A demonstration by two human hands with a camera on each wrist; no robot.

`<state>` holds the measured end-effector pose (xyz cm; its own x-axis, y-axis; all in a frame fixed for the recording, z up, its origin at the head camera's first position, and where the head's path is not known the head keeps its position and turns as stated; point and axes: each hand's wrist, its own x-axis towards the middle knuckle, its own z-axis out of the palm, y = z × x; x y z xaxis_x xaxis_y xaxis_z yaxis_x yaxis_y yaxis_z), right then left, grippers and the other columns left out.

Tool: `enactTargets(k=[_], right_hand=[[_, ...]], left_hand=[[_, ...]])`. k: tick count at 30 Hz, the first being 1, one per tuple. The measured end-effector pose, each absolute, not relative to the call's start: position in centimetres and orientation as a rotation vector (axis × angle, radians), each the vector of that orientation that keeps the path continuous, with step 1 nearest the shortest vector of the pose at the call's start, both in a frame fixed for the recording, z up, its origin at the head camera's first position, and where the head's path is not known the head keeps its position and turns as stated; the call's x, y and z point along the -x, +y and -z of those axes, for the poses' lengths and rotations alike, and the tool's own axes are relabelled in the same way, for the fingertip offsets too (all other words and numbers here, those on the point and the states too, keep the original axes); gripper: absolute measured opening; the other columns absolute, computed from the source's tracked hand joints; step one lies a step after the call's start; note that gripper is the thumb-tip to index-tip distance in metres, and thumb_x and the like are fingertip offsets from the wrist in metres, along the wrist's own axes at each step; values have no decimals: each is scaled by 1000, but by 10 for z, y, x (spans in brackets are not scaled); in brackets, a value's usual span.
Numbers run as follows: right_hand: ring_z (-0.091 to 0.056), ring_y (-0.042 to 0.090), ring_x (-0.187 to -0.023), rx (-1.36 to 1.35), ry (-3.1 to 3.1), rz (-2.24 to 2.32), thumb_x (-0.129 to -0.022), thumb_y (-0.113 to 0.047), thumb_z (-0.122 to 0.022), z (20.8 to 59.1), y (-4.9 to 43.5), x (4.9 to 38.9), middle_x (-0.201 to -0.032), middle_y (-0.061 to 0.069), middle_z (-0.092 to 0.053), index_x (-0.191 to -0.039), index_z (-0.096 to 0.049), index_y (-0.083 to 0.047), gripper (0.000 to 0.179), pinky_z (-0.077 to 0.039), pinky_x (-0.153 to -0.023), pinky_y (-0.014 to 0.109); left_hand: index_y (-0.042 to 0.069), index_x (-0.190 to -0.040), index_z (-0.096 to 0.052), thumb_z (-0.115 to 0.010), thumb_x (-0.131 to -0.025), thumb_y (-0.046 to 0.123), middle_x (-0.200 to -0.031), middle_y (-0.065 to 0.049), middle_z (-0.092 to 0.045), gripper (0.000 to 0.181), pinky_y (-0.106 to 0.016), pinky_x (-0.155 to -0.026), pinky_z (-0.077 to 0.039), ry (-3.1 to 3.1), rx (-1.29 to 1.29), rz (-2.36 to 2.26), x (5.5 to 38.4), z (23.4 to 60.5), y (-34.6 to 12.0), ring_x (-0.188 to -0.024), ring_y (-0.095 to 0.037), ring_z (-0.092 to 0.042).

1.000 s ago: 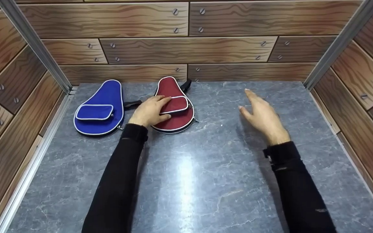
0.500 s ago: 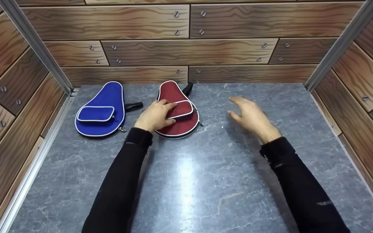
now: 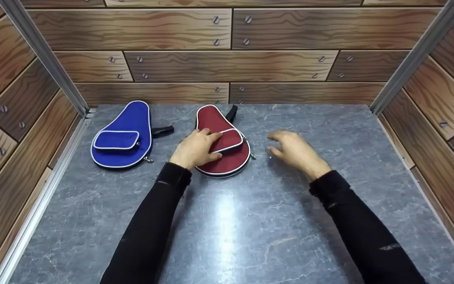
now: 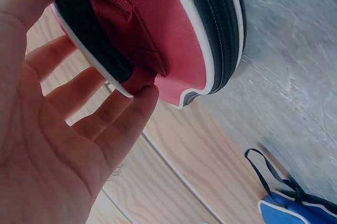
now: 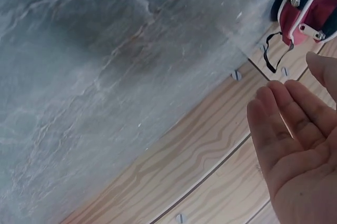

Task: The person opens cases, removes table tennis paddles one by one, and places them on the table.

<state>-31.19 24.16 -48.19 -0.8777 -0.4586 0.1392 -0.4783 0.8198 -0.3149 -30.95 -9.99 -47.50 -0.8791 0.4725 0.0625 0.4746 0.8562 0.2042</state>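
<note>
A red, white-piped table tennis bat case (image 3: 229, 162) lies on the grey tabletop in the head view, narrow end toward the back wall. My left hand (image 3: 195, 149) grips its raised front pocket (image 3: 231, 140); in the left wrist view the thumb and fingers (image 4: 126, 124) curl round the pocket's edges. To the right of the case, apart from it, my right hand (image 3: 297, 150) hovers with fingers relaxed and holding nothing. The red case's zip pulls (image 5: 310, 31) show in the right wrist view. Left of my left hand lies a blue bat case (image 3: 138, 118) of the same shape.
Wood-patterned panels (image 3: 179, 29) wall the table at the back and both sides, with metal posts (image 3: 416, 57) at the corners. The blue case's black strap (image 3: 163, 131) points toward the red case. Bare grey tabletop (image 3: 274, 221) stretches in front.
With my left hand on it, the red case has shifted right and toward me, turning slightly. My right hand has moved left, closer to the case. The blue case stays in place.
</note>
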Motion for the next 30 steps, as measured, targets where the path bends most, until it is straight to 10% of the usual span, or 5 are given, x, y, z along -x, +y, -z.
enactTargets(k=[18, 30], right_hand=[[-84, 38, -101, -867, -3026, -544, -104, -8, -85, 499, 221, 306, -107, 18, -88, -113, -87, 2, 13, -71, -97, 57], [-64, 24, -75, -735, -3088, -453, -97, -2, -77, 495, 210, 309, -85, 9, -79, -86, -79, -8, 13, -62, -72, 52]], left_hand=[[12, -169, -64, -86, -105, 46, -158, -25, -71, 75, -59, -129, -57, -3043, 822, 330, 295, 467, -80, -147, -50, -68], [13, -173, -59, -83, -107, 42, -163, -26, -68, 76, -61, -130, -57, -3060, 866, 352, 298, 467, -70, -151, -48, -66]])
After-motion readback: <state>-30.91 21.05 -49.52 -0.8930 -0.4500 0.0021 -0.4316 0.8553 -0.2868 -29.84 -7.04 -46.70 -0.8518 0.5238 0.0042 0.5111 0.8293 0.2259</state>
